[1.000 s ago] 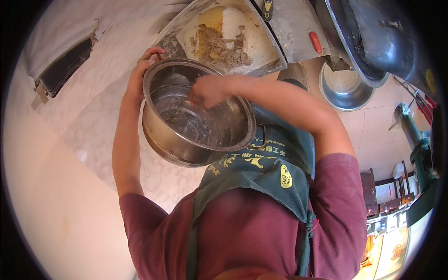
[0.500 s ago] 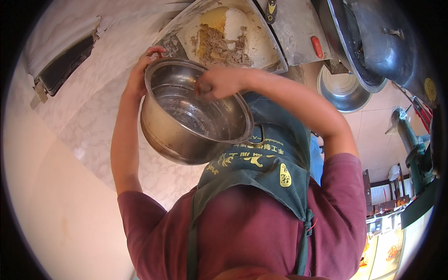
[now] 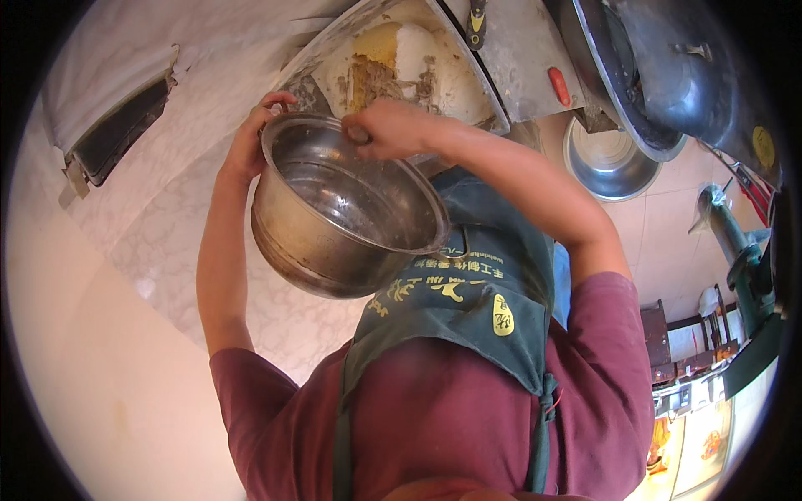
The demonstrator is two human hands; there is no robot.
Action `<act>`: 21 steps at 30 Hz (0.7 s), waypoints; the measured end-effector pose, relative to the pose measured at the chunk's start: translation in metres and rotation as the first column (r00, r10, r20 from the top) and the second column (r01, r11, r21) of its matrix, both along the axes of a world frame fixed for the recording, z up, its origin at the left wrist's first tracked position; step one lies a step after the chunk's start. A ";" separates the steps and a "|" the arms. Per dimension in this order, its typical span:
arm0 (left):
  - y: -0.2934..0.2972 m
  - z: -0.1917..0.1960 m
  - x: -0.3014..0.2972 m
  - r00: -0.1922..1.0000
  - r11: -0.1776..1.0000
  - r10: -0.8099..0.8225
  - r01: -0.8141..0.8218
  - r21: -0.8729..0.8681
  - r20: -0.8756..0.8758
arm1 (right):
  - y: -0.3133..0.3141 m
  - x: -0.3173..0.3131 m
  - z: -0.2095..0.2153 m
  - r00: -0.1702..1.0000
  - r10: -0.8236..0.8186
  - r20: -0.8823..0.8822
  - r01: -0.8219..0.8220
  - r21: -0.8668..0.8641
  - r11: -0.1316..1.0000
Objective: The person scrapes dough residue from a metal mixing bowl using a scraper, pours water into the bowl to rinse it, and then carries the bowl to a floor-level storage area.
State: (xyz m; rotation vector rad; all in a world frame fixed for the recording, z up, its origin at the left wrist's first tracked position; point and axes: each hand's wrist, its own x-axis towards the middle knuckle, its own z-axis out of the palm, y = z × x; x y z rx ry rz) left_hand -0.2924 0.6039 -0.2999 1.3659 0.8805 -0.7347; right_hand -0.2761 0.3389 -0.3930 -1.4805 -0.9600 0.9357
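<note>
"Steel pot (image 3: 311,238), left of the frame's centre, tilted. Heavy?"

"Stiff, probably moderately heavy, slippery if wet; best held by its rim (image 3: 445,224)."

"Grips?"

"Left hand (image 3: 249,144) clasps its upper-left edge; right hand (image 3: 397,129), over the far side, curls round a rounded object (image 3: 357,134) I can't identify."

"Beyond?"

"Yellow powder (image 3: 378,43), upper centre."

A green apron (image 3: 472,313) (yellow-lettered) covers a maroon shirt (image 3: 447,413).

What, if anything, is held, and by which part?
The left hand holds the metal pot near its left rim; for the right hand, I cannot tell.
</note>
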 end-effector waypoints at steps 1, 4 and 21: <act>0.001 0.000 0.002 1.000 1.000 0.002 -0.003 0.004 0.006 | -0.009 0.010 0.006 0.999 -0.017 -0.027 0.016 -0.014 1.000; 0.010 -0.008 0.000 0.998 0.999 -0.051 0.050 -0.013 -0.025 | -0.004 -0.005 0.008 0.996 0.084 -0.013 -0.083 0.042 0.996; 0.015 -0.008 -0.004 1.000 1.000 -0.003 0.003 -0.003 -0.001 | -0.037 0.000 -0.016 0.979 -0.204 0.027 0.205 -0.047 0.978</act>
